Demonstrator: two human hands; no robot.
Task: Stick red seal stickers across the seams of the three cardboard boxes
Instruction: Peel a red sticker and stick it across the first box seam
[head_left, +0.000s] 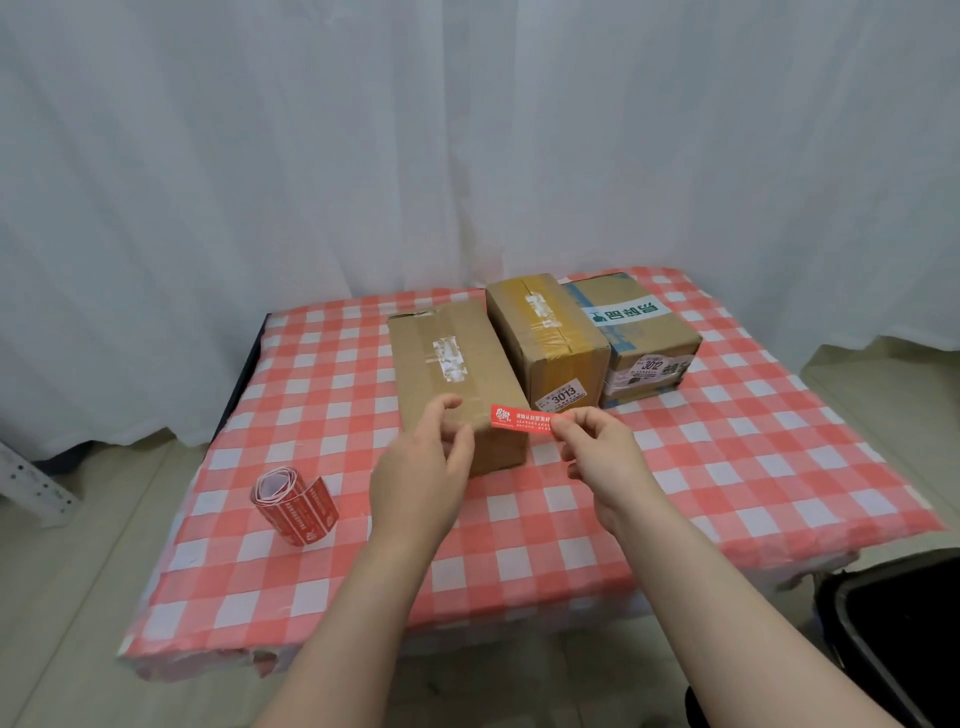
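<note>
Three cardboard boxes stand in a row on the checked table. The left box (447, 364) is plain brown with clear tape and a torn white label patch. The middle box (545, 332) has yellow tape and a "3013" label. The right box (639, 332) bears a white and green band and a "3012" label. My right hand (602, 457) pinches one end of a red seal sticker (522, 417), held flat just over the left box's near right corner. My left hand (431, 462) hovers at that box's near end, fingers apart, holding nothing. A roll of red stickers (296, 501) lies to the left.
The red-and-white checked tablecloth (727, 467) covers a small low table. White curtains hang behind it. A dark bin (893, 634) stands at the lower right by the table's corner. A perforated white metal bar (31, 483) shows at the left edge.
</note>
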